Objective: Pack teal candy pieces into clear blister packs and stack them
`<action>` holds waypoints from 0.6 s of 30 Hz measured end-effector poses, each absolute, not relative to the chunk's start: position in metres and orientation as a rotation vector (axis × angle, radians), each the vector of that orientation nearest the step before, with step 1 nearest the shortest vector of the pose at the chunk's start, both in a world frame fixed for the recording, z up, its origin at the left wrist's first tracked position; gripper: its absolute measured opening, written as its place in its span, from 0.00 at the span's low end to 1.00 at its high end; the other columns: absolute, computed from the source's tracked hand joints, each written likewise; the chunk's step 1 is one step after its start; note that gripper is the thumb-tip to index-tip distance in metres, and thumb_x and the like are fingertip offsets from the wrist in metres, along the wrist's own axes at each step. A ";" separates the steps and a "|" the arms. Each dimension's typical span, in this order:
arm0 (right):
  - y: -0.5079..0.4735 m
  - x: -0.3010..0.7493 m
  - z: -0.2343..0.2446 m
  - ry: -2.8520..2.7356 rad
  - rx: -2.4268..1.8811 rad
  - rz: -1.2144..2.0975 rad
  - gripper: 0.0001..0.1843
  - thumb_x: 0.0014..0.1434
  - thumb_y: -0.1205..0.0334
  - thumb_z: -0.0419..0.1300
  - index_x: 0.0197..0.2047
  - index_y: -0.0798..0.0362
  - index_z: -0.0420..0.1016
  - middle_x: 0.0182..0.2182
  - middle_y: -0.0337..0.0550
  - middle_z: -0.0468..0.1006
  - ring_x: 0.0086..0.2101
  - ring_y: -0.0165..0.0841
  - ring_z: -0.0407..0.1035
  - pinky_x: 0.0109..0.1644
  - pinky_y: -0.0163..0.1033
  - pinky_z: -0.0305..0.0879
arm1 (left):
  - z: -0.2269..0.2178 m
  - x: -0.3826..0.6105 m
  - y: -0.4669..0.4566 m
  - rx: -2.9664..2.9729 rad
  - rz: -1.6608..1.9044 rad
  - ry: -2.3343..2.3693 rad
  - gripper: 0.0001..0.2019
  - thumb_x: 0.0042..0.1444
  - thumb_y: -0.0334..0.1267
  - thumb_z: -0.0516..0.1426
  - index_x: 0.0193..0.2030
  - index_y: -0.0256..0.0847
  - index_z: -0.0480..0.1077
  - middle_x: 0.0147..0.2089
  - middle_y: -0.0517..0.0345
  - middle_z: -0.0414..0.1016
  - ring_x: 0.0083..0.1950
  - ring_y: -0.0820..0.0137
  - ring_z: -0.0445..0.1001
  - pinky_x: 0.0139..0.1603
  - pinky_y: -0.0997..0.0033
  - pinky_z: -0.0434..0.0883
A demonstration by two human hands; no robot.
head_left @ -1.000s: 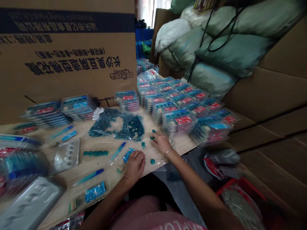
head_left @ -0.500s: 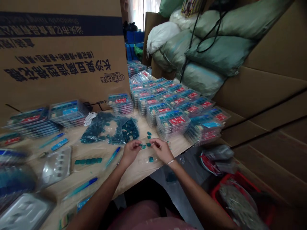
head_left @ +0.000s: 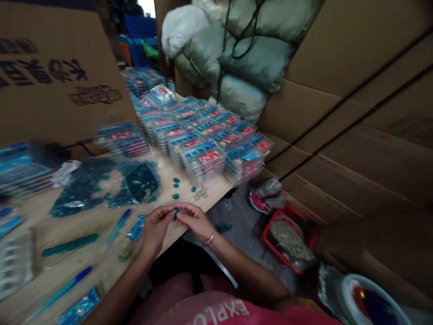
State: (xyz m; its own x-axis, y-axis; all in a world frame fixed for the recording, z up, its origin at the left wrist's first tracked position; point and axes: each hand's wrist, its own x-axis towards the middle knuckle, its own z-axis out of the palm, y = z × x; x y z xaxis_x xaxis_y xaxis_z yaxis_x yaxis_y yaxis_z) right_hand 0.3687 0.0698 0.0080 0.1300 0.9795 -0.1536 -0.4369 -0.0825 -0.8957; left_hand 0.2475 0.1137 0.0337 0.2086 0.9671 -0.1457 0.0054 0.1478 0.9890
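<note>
My left hand [head_left: 157, 228] and my right hand [head_left: 197, 222] meet at the table's front edge, fingertips pinched together. Between them is a small dark teal candy piece [head_left: 175, 214], largely covered by the fingers. Several loose teal pieces [head_left: 176, 180] lie on the table just beyond. Beside these are a few small pale bits [head_left: 200, 194]. To the left an open clear bag [head_left: 142, 181] holds more teal pieces. A blue sachet [head_left: 136, 228] lies close to my left wrist.
Stacks of clear packed boxes [head_left: 204, 158] cover the table's far side. A row of teal pieces [head_left: 70, 245], a blue stick [head_left: 62, 293] and a white moulded tray [head_left: 16, 262] lie left. A red basket [head_left: 287, 243] stands on the floor at right.
My view has swung to the right. The hands, apart over the loose pieces before, have come together at the table edge with a teal candy piece between the fingertips.
</note>
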 end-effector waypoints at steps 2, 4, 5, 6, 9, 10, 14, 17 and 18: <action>0.050 0.372 0.001 -0.639 -1.042 1.295 0.20 0.41 0.56 0.70 0.40 0.48 0.77 0.29 0.34 0.76 0.26 0.26 0.68 0.33 0.34 0.69 | 0.027 0.257 0.097 1.348 0.904 1.096 0.09 0.41 0.42 0.61 0.29 0.40 0.75 0.29 0.58 0.79 0.32 0.68 0.76 0.35 0.68 0.73; 0.029 0.378 -0.012 -0.583 -1.102 1.202 0.18 0.41 0.57 0.70 0.38 0.48 0.78 0.27 0.34 0.76 0.25 0.27 0.67 0.32 0.34 0.68 | 0.021 0.268 0.079 1.569 0.806 1.029 0.09 0.47 0.42 0.57 0.31 0.40 0.76 0.32 0.55 0.80 0.35 0.65 0.77 0.38 0.65 0.74; 0.018 0.383 -0.020 -0.557 -1.138 1.162 0.17 0.41 0.56 0.70 0.37 0.49 0.78 0.27 0.35 0.76 0.25 0.27 0.67 0.32 0.35 0.68 | 0.018 0.273 0.069 1.674 0.749 0.984 0.10 0.50 0.41 0.55 0.32 0.40 0.76 0.34 0.54 0.80 0.36 0.65 0.77 0.40 0.64 0.74; 0.007 0.389 -0.030 -0.534 -1.178 1.129 0.16 0.42 0.56 0.70 0.36 0.49 0.79 0.27 0.36 0.77 0.26 0.28 0.68 0.32 0.35 0.68 | 0.016 0.278 0.061 1.764 0.691 0.944 0.12 0.51 0.41 0.53 0.34 0.40 0.76 0.36 0.53 0.80 0.38 0.64 0.77 0.41 0.63 0.74; -0.024 0.416 -0.066 -0.500 -1.339 1.029 0.16 0.41 0.51 0.69 0.32 0.51 0.78 0.27 0.38 0.77 0.25 0.29 0.68 0.30 0.36 0.68 | 0.012 0.287 0.045 1.935 0.569 0.893 0.15 0.53 0.40 0.52 0.45 0.40 0.73 0.42 0.50 0.79 0.40 0.63 0.77 0.42 0.61 0.74; -0.033 0.428 -0.079 -0.494 -1.397 0.991 0.17 0.41 0.49 0.69 0.31 0.52 0.77 0.25 0.38 0.77 0.23 0.29 0.68 0.29 0.36 0.67 | 0.013 0.288 0.044 1.973 0.569 0.905 0.17 0.53 0.40 0.52 0.48 0.40 0.71 0.44 0.49 0.79 0.41 0.64 0.77 0.42 0.61 0.74; -0.046 0.489 -0.122 -0.471 -1.529 0.901 0.19 0.51 0.46 0.64 0.33 0.55 0.75 0.24 0.37 0.74 0.23 0.28 0.67 0.27 0.35 0.67 | 0.026 0.270 0.056 2.101 0.673 1.066 0.17 0.53 0.45 0.54 0.48 0.42 0.70 0.45 0.51 0.77 0.41 0.64 0.76 0.42 0.62 0.75; -0.027 0.535 -0.140 -0.519 -1.599 0.878 0.16 0.62 0.53 0.57 0.45 0.57 0.71 0.39 0.43 0.75 0.34 0.31 0.71 0.37 0.40 0.71 | 0.039 0.245 0.065 2.103 0.675 1.314 0.17 0.51 0.51 0.54 0.44 0.46 0.71 0.40 0.55 0.77 0.38 0.63 0.75 0.28 0.67 0.74; -0.017 0.548 -0.143 -0.549 -1.619 0.871 0.16 0.63 0.55 0.56 0.49 0.56 0.69 0.43 0.45 0.73 0.38 0.33 0.71 0.41 0.43 0.71 | 0.042 0.236 0.065 2.086 0.649 1.397 0.17 0.50 0.53 0.54 0.43 0.48 0.71 0.39 0.57 0.77 0.37 0.63 0.75 0.24 0.69 0.73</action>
State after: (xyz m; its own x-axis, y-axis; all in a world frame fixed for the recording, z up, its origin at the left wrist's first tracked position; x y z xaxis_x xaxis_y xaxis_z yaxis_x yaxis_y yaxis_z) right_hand 0.5482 -0.0173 -0.1427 0.6138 0.7506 -0.2446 -0.1031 -0.2310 -0.9675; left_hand 0.2358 0.0648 0.0425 0.3462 0.9336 0.0925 0.6725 -0.3157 0.6694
